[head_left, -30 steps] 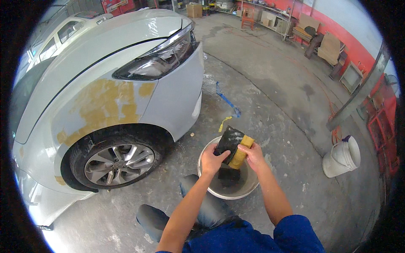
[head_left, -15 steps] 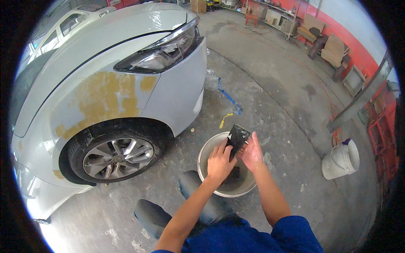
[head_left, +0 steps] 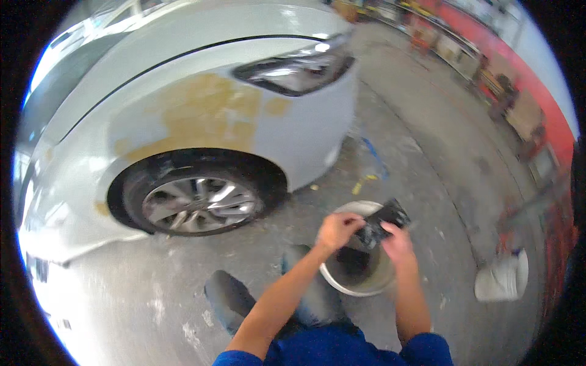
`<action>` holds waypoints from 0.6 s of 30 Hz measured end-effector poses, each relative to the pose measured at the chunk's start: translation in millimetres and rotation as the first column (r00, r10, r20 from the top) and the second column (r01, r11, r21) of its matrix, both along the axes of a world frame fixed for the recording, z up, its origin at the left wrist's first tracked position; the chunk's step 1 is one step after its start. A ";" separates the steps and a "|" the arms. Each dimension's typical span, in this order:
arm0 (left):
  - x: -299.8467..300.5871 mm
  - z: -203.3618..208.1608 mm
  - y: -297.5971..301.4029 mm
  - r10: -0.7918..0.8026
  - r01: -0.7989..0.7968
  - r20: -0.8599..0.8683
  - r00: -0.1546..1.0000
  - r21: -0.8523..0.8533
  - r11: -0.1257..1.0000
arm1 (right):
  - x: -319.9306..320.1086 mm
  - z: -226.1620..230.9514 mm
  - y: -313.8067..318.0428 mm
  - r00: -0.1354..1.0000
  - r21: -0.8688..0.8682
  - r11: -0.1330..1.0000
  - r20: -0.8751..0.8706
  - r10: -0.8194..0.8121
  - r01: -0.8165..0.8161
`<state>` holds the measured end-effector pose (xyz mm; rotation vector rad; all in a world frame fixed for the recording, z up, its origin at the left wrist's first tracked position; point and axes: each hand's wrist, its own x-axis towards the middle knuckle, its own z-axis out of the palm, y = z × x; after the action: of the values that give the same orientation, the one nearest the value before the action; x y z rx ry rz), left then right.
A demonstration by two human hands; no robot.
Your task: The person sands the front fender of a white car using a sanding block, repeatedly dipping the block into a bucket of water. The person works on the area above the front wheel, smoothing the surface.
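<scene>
Both hands are over a pale round bucket (head_left: 389, 285) standing on the floor, with dark water or sediment inside. A black, wet-looking sheet of sandpaper (head_left: 384, 221) with whitish spots is stretched between them above the rim. My left hand (head_left: 336, 230) pinches its left end. My right hand (head_left: 398, 243) grips the lower right part, thumb on top. Motion blurs the fingers a little. Left of the bucket is a silver-white car (head_left: 79, 177), its front fender carrying mustard-yellow filler patches (head_left: 204, 116) above the wheel (head_left: 200, 206).
My knees (head_left: 232, 299) are just left of the bucket. A second white bucket (head_left: 497, 282) lies or leans at the right. Blue tape (head_left: 375, 157) and yellow scraps (head_left: 364, 183) are on the concrete floor. Shelves and boards line the red wall (head_left: 531, 67).
The view has swung left, so the car sits farther right. My left hand has gone from lying flat on the sandpaper to pinching its end, and the sheet has turned to slant rightward.
</scene>
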<state>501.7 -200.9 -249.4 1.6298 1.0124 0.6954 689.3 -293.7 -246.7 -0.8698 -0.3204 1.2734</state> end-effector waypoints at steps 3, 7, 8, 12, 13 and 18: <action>-15.9 32.8 18.9 -0.171 0.171 0.002 0.985 0.017 0.985 | 4.9 4.8 4.2 0.972 -0.024 0.979 -0.125 0.197 -0.201; -78.9 82.7 74.9 -0.005 0.123 -0.203 0.979 0.574 0.809 | -27.7 32.4 58.4 0.947 -0.234 0.946 0.178 0.267 -0.223; -106.7 102.6 91.1 0.125 0.058 -0.162 0.979 0.803 0.593 | -46.5 42.9 75.1 0.913 -0.079 0.965 0.313 0.261 -0.249; -249.6 185.9 168.9 0.524 0.158 -0.208 0.826 0.978 0.139 | -123.3 121.6 146.4 0.378 0.110 0.956 0.926 0.001 -0.272; -283.0 208.8 180.0 0.588 0.109 -0.205 0.783 0.975 0.195 | -147.2 145.1 165.6 0.218 0.266 0.904 0.955 -0.200 -0.335; -389.2 278.6 197.8 0.811 0.325 -0.331 0.482 0.927 0.184 | -225.0 156.7 267.9 -0.351 0.510 0.564 0.457 -0.817 -0.649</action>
<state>112.4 -3.1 29.2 3.2300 1.9027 0.9018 464.3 -25.8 -90.0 -0.7708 -2.1380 -0.6883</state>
